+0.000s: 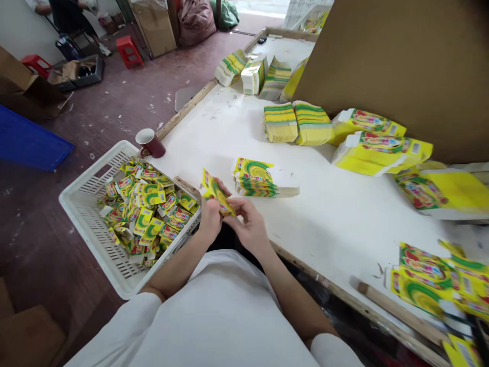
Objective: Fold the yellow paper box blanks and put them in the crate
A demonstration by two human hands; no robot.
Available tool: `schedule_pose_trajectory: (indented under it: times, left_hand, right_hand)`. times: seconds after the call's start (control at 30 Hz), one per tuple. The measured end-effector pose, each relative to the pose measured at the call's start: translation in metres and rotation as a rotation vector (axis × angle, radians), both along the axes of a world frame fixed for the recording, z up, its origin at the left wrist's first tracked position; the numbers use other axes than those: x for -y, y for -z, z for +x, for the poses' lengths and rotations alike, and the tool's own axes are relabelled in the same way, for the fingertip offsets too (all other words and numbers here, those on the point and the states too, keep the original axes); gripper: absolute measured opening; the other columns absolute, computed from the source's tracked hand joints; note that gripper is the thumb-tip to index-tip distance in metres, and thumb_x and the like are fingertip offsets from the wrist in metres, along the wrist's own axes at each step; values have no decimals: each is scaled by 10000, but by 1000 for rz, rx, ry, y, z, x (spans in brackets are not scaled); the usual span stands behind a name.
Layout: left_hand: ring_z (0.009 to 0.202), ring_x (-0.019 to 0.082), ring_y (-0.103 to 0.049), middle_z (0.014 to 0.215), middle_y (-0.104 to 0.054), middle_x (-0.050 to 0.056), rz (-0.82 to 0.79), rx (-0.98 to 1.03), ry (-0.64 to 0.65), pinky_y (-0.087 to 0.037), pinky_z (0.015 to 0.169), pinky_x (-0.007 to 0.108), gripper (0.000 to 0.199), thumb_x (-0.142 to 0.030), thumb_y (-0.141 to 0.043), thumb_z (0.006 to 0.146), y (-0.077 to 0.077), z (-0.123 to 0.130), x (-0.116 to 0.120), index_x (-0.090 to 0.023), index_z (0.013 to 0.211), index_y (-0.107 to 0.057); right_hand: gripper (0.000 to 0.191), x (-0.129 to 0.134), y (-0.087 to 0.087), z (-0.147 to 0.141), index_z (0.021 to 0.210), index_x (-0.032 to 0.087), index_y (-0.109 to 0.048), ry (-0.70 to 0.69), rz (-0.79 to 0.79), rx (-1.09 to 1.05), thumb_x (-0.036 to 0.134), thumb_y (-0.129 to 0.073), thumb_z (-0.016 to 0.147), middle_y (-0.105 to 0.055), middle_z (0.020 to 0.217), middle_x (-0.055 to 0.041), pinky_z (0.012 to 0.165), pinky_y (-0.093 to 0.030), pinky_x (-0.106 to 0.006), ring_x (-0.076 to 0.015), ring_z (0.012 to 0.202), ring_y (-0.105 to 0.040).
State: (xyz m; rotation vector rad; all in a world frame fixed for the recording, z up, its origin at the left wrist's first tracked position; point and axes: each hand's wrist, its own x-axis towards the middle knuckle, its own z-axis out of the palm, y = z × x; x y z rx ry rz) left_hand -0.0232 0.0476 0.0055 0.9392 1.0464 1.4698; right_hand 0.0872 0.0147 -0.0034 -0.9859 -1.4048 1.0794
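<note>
A small yellow and green carton (215, 191) is held between both hands over the table's front edge. My left hand (210, 218) is closed on its left side, and the fingers of my right hand (247, 222) pinch its lower right end. Just beyond them, on the white table (214, 135), lies a fanned stack of flat cartons (254, 177). To the left, a white slatted basket (86, 232) holds a heap of small folded cartons (151, 214).
A maroon mug (153, 145) stands at the table's left corner. Bundles of flat cartons (280, 122) line the back and right. Loose printed sheets (424, 278) and a wooden stick (401, 312) lie at the lower right. A large brown board (397, 66) rises behind.
</note>
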Motion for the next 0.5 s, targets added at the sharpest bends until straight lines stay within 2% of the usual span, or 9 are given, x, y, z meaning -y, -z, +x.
schedule_pose_trajectory:
  times: [0.07,0.13,0.2,0.27,0.37,0.43,0.5]
  left_hand:
    - [880,190,-656,965,-689,46,13,9,-10,-538,830,331,685,-821,-625,655,10,-12,6,-240,1017,-660]
    - [845,187,-679,908,-731,34,-8,-52,-39,-535,838,329,470,-639,-733,714,16,-30,10,-223,930,-709]
    - [837,210,-701,872,-760,55,-49,-192,47,-537,848,348,377,-562,-720,774,13,-53,11,-196,864,-742]
    - [1005,281,-700,1031,-764,110,-4,-300,203,-516,941,407,525,-652,-651,786,1,-75,8,-185,1004,-749]
    - [1320,362,-527,1365,-619,155,135,-516,386,-389,1117,474,890,-716,-739,636,-21,-91,5,-206,1347,-579]
    - [1305,370,-535,1386,-595,155,136,-755,496,-403,1102,479,980,-597,-855,554,-27,-86,8,-217,1391,-514]
    - [1172,331,-626,1284,-652,128,73,-952,573,-487,1000,446,845,-458,-850,628,-24,-73,13,-214,1359,-505]
  right_hand:
    - [157,-6,0,11,1029,244,-666,88,21,65,296,-653,882,-715,914,-24,750,-551,-343,-188,804,-662]
    - [92,-10,-1,24,945,251,-708,112,89,161,256,-634,892,-719,834,-12,702,-544,-332,-186,764,-667]
    - [112,-11,-2,36,913,264,-734,87,177,254,233,-627,900,-713,788,-9,650,-530,-317,-179,728,-661]
    - [167,-10,-3,44,939,282,-751,92,273,361,200,-608,915,-724,809,-19,665,-523,-325,-179,748,-659]
    - [245,-7,-1,47,978,329,-757,142,441,549,141,-618,907,-752,833,-5,811,-498,-374,-178,783,-644]
    - [312,-4,0,41,1014,379,-741,116,549,610,112,-625,901,-760,850,29,957,-447,-405,-170,830,-646]
    - [338,0,2,32,1109,416,-701,129,578,581,154,-642,903,-750,1027,29,1101,-358,-452,-194,1023,-642]
